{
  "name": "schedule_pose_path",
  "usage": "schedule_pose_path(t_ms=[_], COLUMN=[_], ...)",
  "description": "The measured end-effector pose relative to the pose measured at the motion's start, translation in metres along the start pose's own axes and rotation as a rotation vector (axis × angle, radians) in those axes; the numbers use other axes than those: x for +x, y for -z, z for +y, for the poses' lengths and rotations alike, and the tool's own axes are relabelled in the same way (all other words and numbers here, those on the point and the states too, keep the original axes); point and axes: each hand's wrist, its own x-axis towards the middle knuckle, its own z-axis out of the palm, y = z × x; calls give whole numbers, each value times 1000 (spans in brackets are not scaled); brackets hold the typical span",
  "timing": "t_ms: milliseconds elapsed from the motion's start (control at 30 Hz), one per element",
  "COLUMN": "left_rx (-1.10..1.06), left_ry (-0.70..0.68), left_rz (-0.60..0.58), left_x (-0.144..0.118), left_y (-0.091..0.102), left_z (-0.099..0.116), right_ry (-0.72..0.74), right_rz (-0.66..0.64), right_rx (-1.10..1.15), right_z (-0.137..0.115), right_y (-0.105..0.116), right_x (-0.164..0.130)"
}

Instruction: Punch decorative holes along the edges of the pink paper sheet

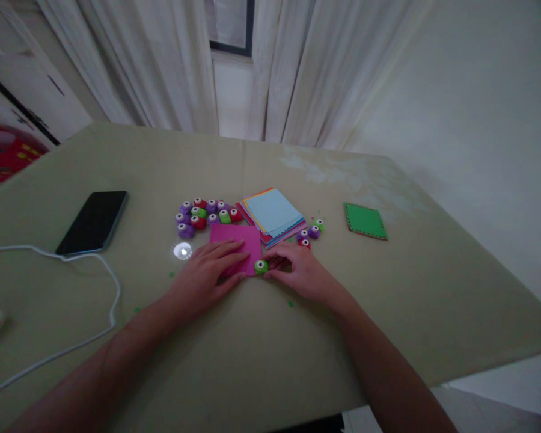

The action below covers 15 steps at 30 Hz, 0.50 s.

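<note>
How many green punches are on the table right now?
4: one green punch at the right hand on the pink paper's corner, two in the left cluster, one right of the paper stack. Others may be hidden.

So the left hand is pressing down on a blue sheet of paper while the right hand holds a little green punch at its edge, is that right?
Not quite. The sheet under the left hand is pink, not blue; the blue paper tops the stack farther back. The rest holds: the right hand holds the little green punch at the sheet's edge. The head view shows it.
</note>
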Motion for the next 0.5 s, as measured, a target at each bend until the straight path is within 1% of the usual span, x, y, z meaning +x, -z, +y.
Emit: schedule_pose_path(t_ms=[333, 500], left_rx=[-4, 5], left_ry=[2, -24], left_rz=[-1, -5], left_x=[0, 0], left_y=[-1, 0], left_z=[0, 0], right_ry=[-3, -9], right_rz=[-8, -3], right_rx=[24, 23], right_z=[2, 1], right_y=[0, 0], right_x=[0, 1])
